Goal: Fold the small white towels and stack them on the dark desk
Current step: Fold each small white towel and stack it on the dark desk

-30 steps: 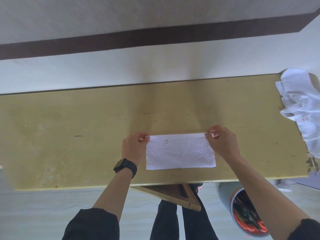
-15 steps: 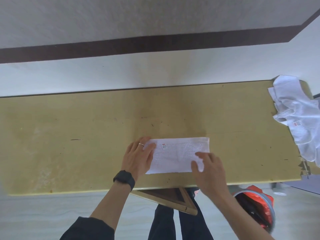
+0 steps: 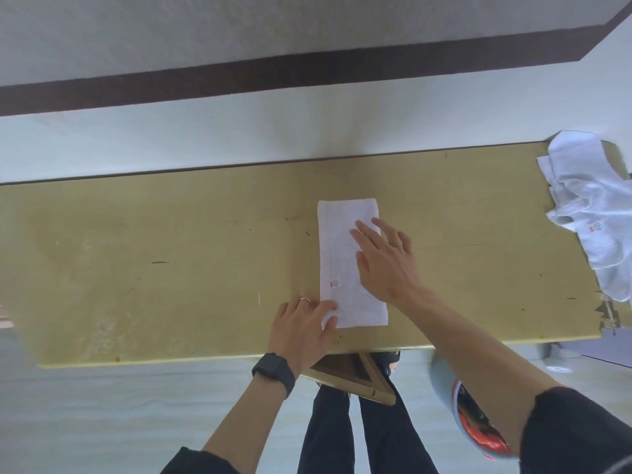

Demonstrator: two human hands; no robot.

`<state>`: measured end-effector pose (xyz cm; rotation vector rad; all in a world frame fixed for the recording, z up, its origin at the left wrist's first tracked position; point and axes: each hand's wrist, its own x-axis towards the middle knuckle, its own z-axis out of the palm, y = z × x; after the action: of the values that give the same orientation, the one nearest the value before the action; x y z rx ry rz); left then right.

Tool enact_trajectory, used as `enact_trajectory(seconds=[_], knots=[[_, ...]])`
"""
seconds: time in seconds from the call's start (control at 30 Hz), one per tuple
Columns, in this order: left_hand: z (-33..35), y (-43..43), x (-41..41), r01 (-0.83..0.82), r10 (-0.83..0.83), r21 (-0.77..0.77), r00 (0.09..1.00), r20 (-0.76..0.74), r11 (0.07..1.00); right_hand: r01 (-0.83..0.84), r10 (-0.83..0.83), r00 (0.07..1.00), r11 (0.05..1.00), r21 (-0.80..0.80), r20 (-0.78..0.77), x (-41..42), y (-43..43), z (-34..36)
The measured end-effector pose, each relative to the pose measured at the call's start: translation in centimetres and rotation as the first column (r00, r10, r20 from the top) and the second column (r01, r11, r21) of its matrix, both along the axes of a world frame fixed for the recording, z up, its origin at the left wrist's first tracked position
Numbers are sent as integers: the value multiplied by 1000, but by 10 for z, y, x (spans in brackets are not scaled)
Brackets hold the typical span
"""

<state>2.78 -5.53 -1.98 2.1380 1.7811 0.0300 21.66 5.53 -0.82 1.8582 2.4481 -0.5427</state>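
Rotated lengthwise since earlier: folded small white terry towel [image 3: 342,248], flat right hand [image 3: 386,265] smoothing, left hand [image 3: 302,325] at corner, grip unclear; next, halving end-to-end

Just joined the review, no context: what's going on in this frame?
A person is folding a small white towel on the desk. The towel lies flat as a narrow strip running away from them. The right hand presses flat on its right side, and the left hand is at the near left corner; whether it pinches the corner is unclear. A loose pile of white towels sits at the desk's right end. No folded stack shows.
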Motion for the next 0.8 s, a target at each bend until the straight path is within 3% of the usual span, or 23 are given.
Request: enact_trajectory(seconds=[0.13, 0.27, 0.33, 0.57, 0.8], knots=[[-12, -11, -8, 162, -167, 141, 986, 22, 977, -17, 31, 990, 995, 103, -141, 29, -68, -3], [-31, -26, -20, 318, -324, 99, 945, 41, 943, -224, 223, 975, 974, -37, -19, 53, -130, -22], [-37, -35, -23, 358, -361, 88, 932, 16, 929, -265, 265, 964, 964, -33, 15, 62, -143, -32], [-39, -47, -20, 379, -393, 209, 919, 30, 902, -173, 235, 955, 936, 308, -179, 67, -158, -52], [-26, -39, -21, 334, -373, 224, 914, 162, 916, -188, 267, 914, 946, 265, -305, 74, -150, -41]])
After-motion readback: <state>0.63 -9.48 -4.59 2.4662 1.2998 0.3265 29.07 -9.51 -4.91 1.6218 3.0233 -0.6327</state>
